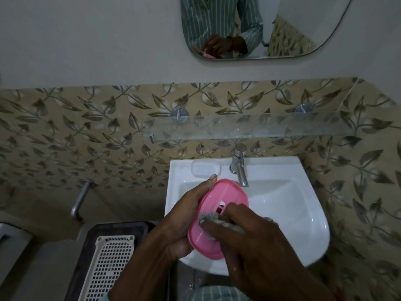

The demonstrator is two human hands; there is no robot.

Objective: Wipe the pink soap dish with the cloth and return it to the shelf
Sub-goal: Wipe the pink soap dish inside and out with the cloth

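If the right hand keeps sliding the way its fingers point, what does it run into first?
Probably the left hand: the right hand presses the cloth leftward across the pink soap dish, whose far rim that hand grips.

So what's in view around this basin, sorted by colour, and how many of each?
Pink: 1, the soap dish
Grey: 1, the cloth
White: 2, the sink and the mesh basket
Metal: 2, the tap and a wall pipe
Clear: 2, the glass shelf and the mirror
Total: 8

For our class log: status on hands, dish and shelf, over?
Left hand grips pink soap dish over sink. Right hand presses cloth on it. Glass shelf bare, unobstructed.
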